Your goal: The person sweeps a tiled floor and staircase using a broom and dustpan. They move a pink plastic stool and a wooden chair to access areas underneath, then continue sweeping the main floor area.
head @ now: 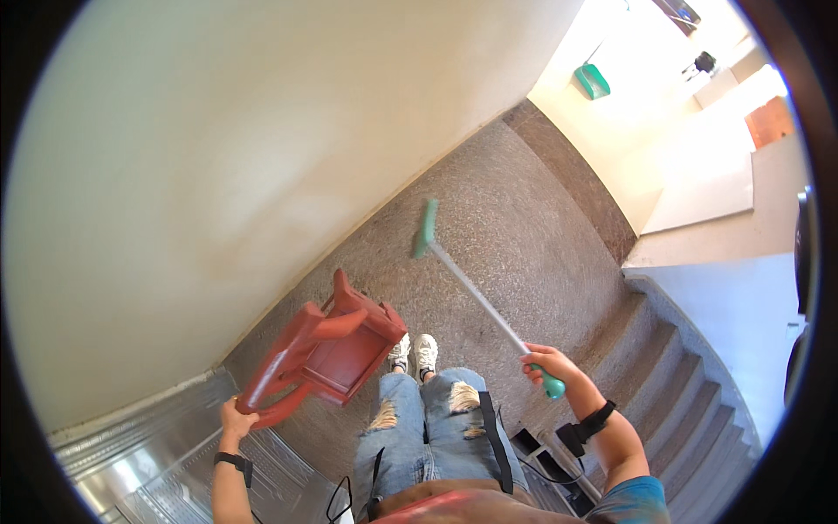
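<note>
My left hand (237, 419) grips the top of a red-brown plastic armchair (344, 357), which is tilted at the lower left beside the wall. My right hand (550, 367) is closed around the green grip of a broom (478, 298) with a light grey pole. The broom's green head (426, 229) is over the speckled floor ahead of my feet and looks blurred; whether it touches the floor I cannot tell. My white sneakers (425, 352) stand between the chair and the broom pole.
A cream wall (262, 164) runs along the left. Stairs (681, 386) lie at the right. Shiny patterned metal (177, 471) is at the lower left. Beyond a dark floor strip (569, 170), a green dustpan (593, 82) appears in the bright area.
</note>
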Tool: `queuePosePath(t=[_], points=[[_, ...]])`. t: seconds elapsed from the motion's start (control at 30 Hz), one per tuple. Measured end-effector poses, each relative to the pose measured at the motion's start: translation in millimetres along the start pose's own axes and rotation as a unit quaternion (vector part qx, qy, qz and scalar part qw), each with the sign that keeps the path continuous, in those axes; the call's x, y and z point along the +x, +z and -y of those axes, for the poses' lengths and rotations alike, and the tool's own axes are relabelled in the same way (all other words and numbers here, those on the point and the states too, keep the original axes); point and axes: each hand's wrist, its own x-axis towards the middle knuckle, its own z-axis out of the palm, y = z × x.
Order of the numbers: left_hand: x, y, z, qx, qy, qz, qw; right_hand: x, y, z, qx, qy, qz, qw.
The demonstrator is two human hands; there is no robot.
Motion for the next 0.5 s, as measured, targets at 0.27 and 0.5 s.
queuePosePath(t=[0.27, 0.5], points=[[123, -26, 32, -0.006, 0.017, -0.152, 0.988, 130, 58, 43, 0.144, 0.134, 0.082, 0.977], [161, -15, 55, 0.175, 0.007, -0.217, 0.96, 102, 14, 54, 0.191, 0.024, -0.003, 0.981]])
